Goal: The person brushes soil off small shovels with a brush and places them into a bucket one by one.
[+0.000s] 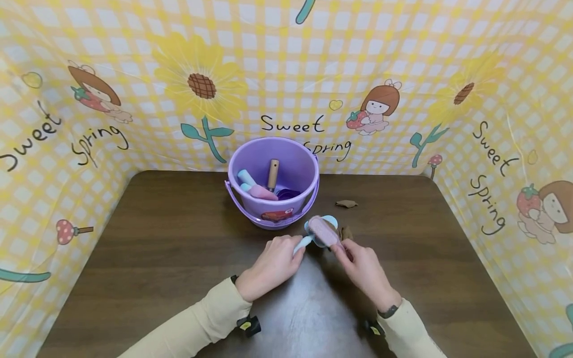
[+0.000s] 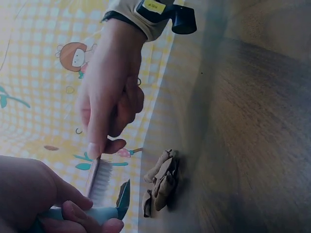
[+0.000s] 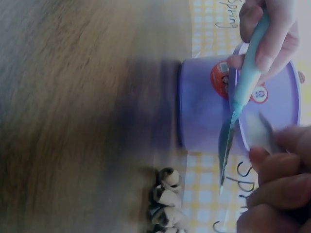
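Note:
In the head view my left hand (image 1: 275, 261) grips the handle of a light blue toy trowel (image 1: 304, 243), its blade level with the bucket's front. My right hand (image 1: 363, 266) pinches a pinkish-purple brush (image 1: 323, 231) held over that blade and hiding part of it. Pale bristles (image 2: 102, 182) show on the brush in the left wrist view. Something brown lies on the trowel blade (image 3: 226, 141). Beside the tools, curled brown pieces (image 2: 164, 179) that look like dried leaves or bark lie on the table.
A purple bucket (image 1: 273, 214) stands at the back of the brown table (image 1: 179, 278), holding a wooden-handled tool (image 1: 273, 174) and blue and pink tools. One separate brown piece (image 1: 346, 204) lies right of the bucket. A yellow checked cloth (image 1: 286, 64) forms walls around the table.

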Action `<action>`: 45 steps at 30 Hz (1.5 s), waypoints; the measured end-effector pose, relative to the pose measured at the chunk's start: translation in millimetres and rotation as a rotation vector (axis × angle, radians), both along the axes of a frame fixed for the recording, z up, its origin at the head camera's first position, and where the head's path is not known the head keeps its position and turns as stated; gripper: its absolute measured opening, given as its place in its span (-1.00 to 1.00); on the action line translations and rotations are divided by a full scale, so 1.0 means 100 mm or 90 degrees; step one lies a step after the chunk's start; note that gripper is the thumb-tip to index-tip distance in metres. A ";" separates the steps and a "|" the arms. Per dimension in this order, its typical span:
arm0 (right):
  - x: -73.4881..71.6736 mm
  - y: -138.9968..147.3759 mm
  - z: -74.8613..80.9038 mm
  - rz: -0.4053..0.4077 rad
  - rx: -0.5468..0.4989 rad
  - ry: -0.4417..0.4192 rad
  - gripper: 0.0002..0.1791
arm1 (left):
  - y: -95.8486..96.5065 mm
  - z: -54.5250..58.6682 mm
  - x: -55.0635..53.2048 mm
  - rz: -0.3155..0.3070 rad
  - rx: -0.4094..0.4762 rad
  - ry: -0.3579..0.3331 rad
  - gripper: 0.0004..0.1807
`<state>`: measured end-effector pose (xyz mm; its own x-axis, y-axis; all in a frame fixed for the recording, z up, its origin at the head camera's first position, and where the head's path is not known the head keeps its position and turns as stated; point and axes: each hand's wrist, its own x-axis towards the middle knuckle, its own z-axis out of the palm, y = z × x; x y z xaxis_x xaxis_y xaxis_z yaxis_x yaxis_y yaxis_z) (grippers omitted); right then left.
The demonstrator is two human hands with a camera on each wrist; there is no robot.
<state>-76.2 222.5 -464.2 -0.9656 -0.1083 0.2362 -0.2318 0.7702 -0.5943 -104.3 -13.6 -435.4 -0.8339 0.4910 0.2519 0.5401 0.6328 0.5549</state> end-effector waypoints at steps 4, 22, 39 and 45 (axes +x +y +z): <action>0.01 0.00 -0.02 0.009 0.037 0.005 -0.82 | 0.01 0.00 0.01 0.004 0.006 -0.003 -0.85; 0.01 -0.03 0.00 -0.062 -0.007 -0.007 -0.73 | 0.03 0.00 -0.01 0.006 -0.010 0.010 -0.87; 0.01 0.05 -0.02 -0.074 0.016 -0.003 -0.68 | 0.03 0.01 0.02 -0.010 -0.008 -0.015 -0.80; 0.03 0.03 -0.01 0.000 0.052 0.019 -0.85 | 0.04 0.00 0.01 0.005 -0.005 0.011 -0.85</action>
